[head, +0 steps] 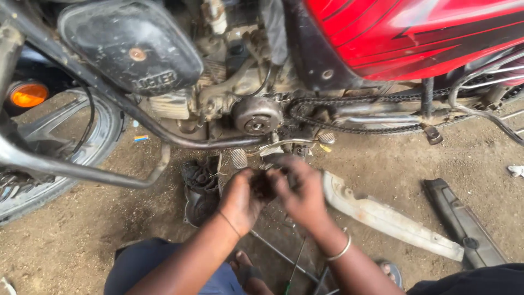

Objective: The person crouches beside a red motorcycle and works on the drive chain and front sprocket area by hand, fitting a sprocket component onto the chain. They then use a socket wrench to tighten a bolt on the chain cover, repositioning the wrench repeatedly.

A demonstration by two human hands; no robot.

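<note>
Both hands' fingers, left hand (240, 201), right hand (301, 192), gripping dark greasy part (263, 187), beside motorcycle chain (349, 117), dirt ground (82, 235)

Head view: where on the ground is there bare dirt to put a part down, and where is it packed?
Bare dirt lies lower left, between the front wheel and the left hand, and upper right, below the drive chain beyond the dark cover strip. Crowded: around both hands, with the right hand, engine cover, pale chain guard and tools.
</note>
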